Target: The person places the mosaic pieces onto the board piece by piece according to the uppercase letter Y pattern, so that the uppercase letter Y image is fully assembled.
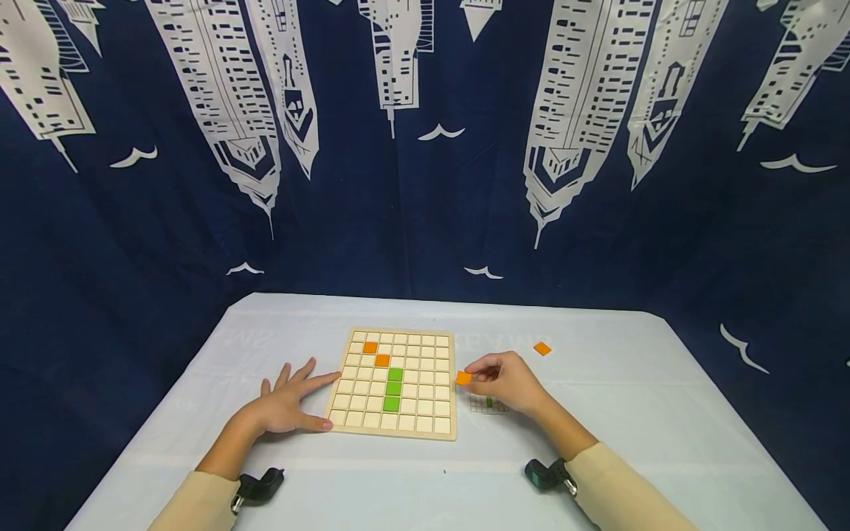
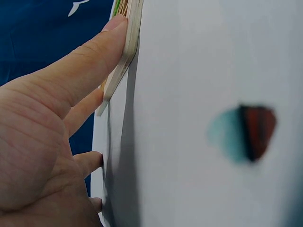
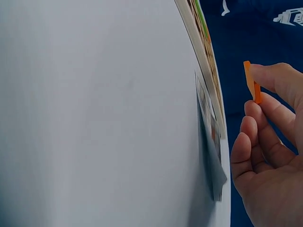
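Note:
A wooden grid board lies on the table, with two orange tiles stepping diagonally down to a column of three green tiles. My left hand is spread at the board's left side, thumb and index finger touching its edge; the left wrist view shows the thumb against the frame. Just beyond the board's right edge, my right hand pinches an orange square tile between thumb and fingers. The right wrist view shows this tile held up off the table, edge-on.
Partly hidden under my right hand is a small printed grid card, its edge lifted in the right wrist view. Another orange tile lies farther back to the right. A dark blue patterned cloth hangs behind the white table.

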Tool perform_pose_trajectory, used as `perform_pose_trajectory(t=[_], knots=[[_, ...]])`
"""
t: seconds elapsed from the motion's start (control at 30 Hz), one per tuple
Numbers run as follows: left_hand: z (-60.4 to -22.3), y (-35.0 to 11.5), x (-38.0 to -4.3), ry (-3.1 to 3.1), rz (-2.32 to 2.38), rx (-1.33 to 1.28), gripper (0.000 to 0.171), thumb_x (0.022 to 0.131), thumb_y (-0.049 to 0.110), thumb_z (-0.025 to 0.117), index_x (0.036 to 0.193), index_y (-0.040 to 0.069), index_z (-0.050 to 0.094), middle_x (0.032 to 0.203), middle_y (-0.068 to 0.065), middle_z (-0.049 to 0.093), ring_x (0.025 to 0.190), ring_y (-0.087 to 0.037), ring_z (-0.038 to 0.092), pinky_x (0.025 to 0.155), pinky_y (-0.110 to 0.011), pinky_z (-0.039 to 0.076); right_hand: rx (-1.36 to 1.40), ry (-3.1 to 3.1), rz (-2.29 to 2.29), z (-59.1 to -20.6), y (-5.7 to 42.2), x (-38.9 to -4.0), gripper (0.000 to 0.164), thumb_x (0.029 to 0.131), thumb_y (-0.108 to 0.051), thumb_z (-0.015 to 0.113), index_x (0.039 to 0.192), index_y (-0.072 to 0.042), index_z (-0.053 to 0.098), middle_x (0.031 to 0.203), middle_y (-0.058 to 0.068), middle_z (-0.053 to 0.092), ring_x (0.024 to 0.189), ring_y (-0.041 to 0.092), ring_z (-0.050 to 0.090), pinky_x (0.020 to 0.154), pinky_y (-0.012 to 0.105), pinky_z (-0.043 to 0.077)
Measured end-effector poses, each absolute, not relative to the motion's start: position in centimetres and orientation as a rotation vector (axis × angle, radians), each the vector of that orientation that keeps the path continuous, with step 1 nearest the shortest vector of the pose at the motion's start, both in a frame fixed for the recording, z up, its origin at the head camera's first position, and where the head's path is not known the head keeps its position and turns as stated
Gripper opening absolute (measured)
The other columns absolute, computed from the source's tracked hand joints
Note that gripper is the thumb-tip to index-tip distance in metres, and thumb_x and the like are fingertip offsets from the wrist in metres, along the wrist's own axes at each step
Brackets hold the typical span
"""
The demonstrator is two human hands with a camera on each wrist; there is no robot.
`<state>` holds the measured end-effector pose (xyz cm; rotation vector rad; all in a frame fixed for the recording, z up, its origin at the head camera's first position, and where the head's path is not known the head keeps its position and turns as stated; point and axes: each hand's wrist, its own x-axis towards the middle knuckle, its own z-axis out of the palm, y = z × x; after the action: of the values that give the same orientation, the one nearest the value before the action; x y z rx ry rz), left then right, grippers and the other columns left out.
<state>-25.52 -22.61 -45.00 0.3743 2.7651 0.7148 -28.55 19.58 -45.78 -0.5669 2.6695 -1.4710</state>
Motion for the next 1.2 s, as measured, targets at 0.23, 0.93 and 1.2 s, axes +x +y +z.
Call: perform_pose_trajectory(t=[0.23, 0.93, 1.2], knots=[[-45.0, -22.6, -25.5, 2.766, 0.707, 0.368, 0.1, 0.07, 0.056, 0.088, 0.155, 0.027, 0.046, 0.169, -0.029, 0.012, 0.149, -0.066, -0.005, 0.105, -0.089, -0.004, -0.611, 2.672, -1.452, -45.8, 18.3, -29.3, 0.022, 0.079, -0.01, 0.087, 0.1, -0.006, 0.08, 0.083, 0.002, 0.074, 0.074, 0.015, 0.062, 0.066, 0.022, 0.054], [-44.9, -22.4, -25.5, 2.784, 0.673, 0.369, 0.1, 0.07, 0.057, 0.088, 0.155, 0.026, 0.046, 0.168, -0.03, 0.014, 0.149, -0.067, -0.004, 0.105, -0.09, -0.002, -0.692, 2.69, -1.403, -45.3, 14.8, -31.0, 0.023, 0.078, -0.014, 0.089, 0.099, -0.008, 0.081, 0.08, 0.001, 0.073, 0.07, 0.012, 0.058, 0.065, 0.022, 0.051], [-44.9, -22.4, -25.5, 2.781, 0.674, 0.36, 0.1, 0.069, 0.057, 0.088, 0.155, 0.027, 0.046, 0.168, -0.03, 0.013, 0.149, -0.067, -0.004, 0.105, -0.089, -0.003, -0.692, 2.708, -1.369, -45.0, 13.8, -31.7, 0.021, 0.079, -0.014, 0.089, 0.098, -0.009, 0.081, 0.077, -0.002, 0.07, 0.07, 0.011, 0.056, 0.065, 0.022, 0.049]])
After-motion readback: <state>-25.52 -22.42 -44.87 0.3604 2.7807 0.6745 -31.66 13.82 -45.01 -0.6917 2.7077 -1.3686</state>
